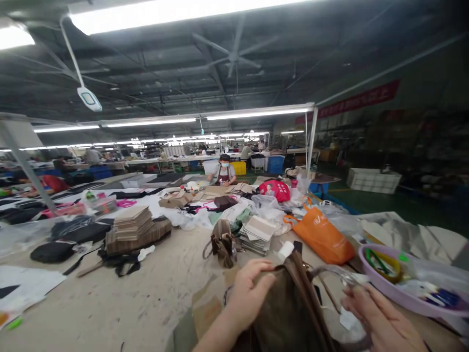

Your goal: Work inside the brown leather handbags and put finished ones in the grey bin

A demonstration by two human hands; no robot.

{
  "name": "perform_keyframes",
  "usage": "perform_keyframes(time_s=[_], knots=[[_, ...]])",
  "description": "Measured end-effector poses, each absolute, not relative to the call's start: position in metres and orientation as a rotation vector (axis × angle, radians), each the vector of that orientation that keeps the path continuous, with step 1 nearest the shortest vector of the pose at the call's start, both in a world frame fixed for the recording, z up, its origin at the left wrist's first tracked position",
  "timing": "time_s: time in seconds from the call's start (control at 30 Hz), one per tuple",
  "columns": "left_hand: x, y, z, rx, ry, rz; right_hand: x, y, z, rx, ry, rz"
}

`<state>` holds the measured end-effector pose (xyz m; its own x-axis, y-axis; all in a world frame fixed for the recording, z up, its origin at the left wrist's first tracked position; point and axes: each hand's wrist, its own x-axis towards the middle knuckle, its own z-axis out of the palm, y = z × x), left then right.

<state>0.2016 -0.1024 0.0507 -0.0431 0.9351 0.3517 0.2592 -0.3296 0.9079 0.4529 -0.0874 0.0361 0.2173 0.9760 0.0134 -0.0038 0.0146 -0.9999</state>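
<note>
A brown handbag lies in front of me at the bottom middle of the table. My left hand is curled over its top left edge and grips it. My right hand sits at the bag's right side, fingers closed on a crumpled clear plastic wrap with a white tag. A white label sticks up at the bag's far end. A second, smaller brown bag stands further back on the table.
An orange bag and a lilac basin of small items sit to the right. Stacks of cardboard pieces, paper piles and black bags lie left and middle. A person works at the far end of the table.
</note>
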Motion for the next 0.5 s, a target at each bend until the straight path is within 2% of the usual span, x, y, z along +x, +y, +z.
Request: perform_keyframes(time_s=[0.1, 0.27, 0.37, 0.5], knots=[[0.121, -0.101, -0.005, 1.403, 1.671, 1.428, 0.432, -0.090, 0.044, -1.098, -0.781, 1.181], [0.058, -0.091, -0.093, 0.921, 1.527, 1.224, 0.396, -0.089, 0.056, -0.987, -0.611, 1.275], [0.056, -0.086, -0.118, 0.788, 1.342, 1.226, 0.377, -0.081, 0.061, -0.956, -0.596, 1.290], [0.047, -0.088, -0.122, 0.821, 1.201, 1.345, 0.359, -0.069, 0.070, -0.907, -0.623, 1.280]])
